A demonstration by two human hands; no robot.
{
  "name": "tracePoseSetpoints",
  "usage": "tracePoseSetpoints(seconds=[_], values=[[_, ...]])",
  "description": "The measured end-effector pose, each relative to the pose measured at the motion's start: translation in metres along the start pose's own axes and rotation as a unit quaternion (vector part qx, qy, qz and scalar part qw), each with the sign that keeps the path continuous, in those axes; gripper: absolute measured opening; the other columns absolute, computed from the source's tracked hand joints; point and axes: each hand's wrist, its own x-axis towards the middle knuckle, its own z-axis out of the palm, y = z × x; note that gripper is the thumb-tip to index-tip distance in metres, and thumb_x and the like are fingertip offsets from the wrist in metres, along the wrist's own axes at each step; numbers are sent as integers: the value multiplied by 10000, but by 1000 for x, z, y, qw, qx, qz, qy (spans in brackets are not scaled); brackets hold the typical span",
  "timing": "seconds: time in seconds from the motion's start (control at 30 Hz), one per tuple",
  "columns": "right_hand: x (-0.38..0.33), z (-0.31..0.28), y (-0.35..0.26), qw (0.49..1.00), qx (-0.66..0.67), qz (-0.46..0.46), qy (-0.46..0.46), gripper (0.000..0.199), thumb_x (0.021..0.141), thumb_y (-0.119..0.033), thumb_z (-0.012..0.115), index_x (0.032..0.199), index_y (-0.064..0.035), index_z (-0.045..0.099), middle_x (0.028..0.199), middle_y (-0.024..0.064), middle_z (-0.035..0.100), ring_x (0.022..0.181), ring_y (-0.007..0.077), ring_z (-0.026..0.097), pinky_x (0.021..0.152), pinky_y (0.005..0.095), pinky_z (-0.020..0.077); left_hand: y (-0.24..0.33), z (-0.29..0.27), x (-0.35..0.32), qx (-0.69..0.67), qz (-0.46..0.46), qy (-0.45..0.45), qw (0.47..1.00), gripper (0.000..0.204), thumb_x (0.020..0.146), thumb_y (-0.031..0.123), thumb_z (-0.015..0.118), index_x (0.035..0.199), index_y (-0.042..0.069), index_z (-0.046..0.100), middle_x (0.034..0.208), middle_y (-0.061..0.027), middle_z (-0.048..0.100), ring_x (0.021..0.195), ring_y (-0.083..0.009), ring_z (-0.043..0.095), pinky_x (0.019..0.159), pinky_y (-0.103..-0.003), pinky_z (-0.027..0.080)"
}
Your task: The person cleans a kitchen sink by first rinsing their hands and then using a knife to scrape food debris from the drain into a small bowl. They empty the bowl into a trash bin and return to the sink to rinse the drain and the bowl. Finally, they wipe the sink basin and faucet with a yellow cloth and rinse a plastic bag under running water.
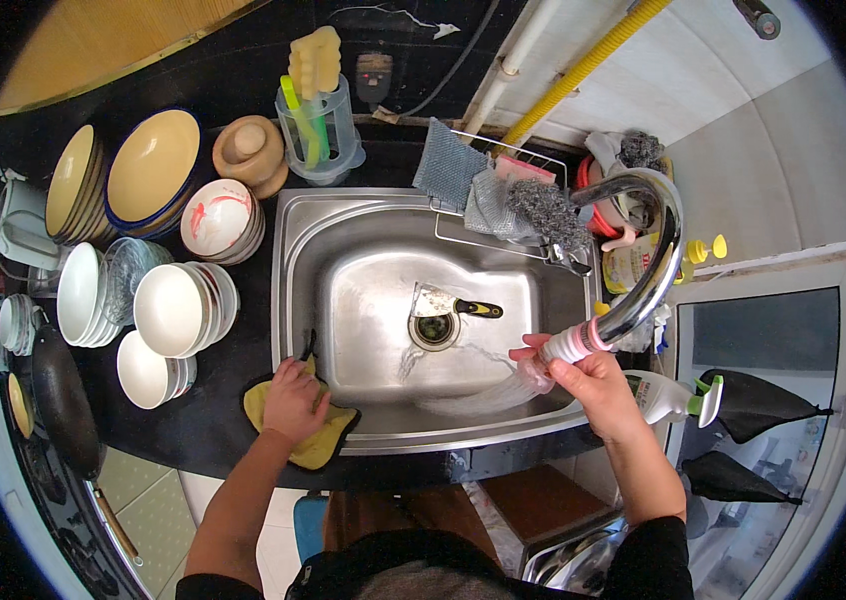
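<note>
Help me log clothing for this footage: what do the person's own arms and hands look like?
The left hand and right hand are ungloved. The left forearm and right forearm are bare, with no watch or bracelet visible. Farther up, the left sleeve and right sleeve are plain black.
</note>
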Motion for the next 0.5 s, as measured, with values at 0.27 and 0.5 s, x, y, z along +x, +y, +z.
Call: tracePoseSetpoints(seconds=[0.27, 0.5], values=[[9, 15, 4, 998, 70, 5, 2, 442, 871, -289, 531, 1162, 42, 488, 1097, 141, 581, 1012, 181, 544, 921, 311, 383, -1, 4, -3, 9, 3, 15, 1000, 130, 675, 150, 598, 653, 23, 577, 761, -127, 579, 972, -301, 500, 986, -433, 310], [16, 30, -2, 997, 79, 4, 3, 522, 869, -406, 491, 1170, 21, 475, 1127, 179, 561, 1011, 222, 556, 868, 322, 410, -7, 7, -5, -1, 8, -9, 1000, 109, 605, 97, 564, 673, 14, 582, 792, -128, 585, 986, -302, 495, 1000, -437, 300]])
